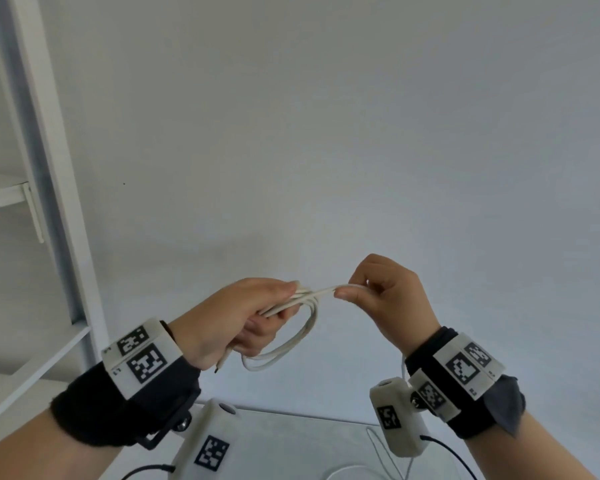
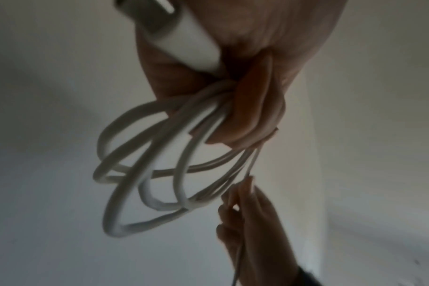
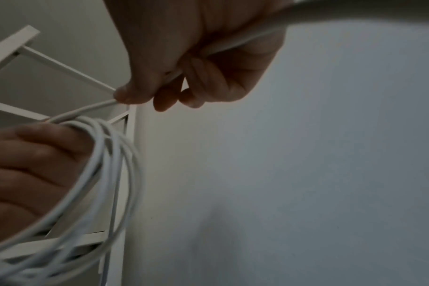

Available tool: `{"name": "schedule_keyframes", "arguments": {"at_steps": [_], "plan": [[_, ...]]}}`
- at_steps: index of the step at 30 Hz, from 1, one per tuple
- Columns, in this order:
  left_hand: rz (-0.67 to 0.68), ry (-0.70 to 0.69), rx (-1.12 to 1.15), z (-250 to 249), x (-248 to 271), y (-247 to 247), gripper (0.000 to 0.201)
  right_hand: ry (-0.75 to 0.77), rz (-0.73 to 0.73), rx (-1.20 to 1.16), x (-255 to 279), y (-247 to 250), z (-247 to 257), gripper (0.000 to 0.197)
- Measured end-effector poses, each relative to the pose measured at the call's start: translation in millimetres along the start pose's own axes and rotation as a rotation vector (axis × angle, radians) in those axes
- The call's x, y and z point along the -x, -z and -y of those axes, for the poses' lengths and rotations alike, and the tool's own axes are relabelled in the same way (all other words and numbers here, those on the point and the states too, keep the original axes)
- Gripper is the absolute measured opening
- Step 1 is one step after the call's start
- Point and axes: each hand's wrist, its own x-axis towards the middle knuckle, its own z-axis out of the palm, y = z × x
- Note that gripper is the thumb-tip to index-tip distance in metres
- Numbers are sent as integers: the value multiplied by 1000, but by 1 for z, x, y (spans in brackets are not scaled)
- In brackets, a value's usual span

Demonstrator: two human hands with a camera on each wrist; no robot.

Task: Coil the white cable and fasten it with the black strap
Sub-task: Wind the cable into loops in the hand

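**Halfway through coiling, both hands up in the air**

So here's where we're at. Our left hand (image 1: 243, 317) is clenched around a bundle of loops of the thin white round cable (image 1: 291, 336), thumb on top and fingers curled underneath. The loops hang down below the hand in a loose oval, a few turns stacked together. From the left wrist view they look pretty messy, some crossing each other. One end of the cable, a white connector with a metal tip (image 1: 221, 363), pokes out of the bottom of the left fist near the wrist.

Our right hand (image 1: 387, 299) is pinching the free run of the same cable between thumb and forefinger, just beside the left hand's fingertips, with a short straight stretch of cable between the two hands. The other right fingers are curled in, and the cable passes on through the right palm; in the right wrist view it runs out past the heel of the hand.

More white cable lies slack on the pale tabletop (image 1: 291, 441) at the bottom edge of the head view, under our wrists. Both wrists carry black bands with white marker-covered blocks. A white metal shelf frame (image 1: 54, 188) stands to the left against the plain white wall (image 1: 326, 133).

We can't spot the black strap in any view.
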Motion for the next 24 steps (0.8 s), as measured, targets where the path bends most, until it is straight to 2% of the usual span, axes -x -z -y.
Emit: {"name": "schedule_keyframes", "arguments": {"at_steps": [5, 9, 13, 15, 18, 19, 24], "plan": [[38, 10, 245, -5, 1, 15, 32, -254, 48, -118, 2, 7, -20, 29], [127, -4, 458, -9, 0, 32, 31, -370, 34, -204, 11, 13, -43, 25], [152, -22, 561, -15, -2, 36, 30, -382, 26, -168, 23, 6, -56, 28], [169, -28, 642, -13, -7, 38, 29, -372, 35, -157, 31, 2, -61, 21], [352, -20, 876, -11, -15, 48, 41, -375, 76, -141, 43, -4, -70, 16], [370, -29, 925, -11, -17, 52, 44, -386, 92, -144, 46, -5, -73, 15], [375, -113, 1004, -7, -21, 60, 47, -503, 116, -205, 60, -15, -86, 13]]}}
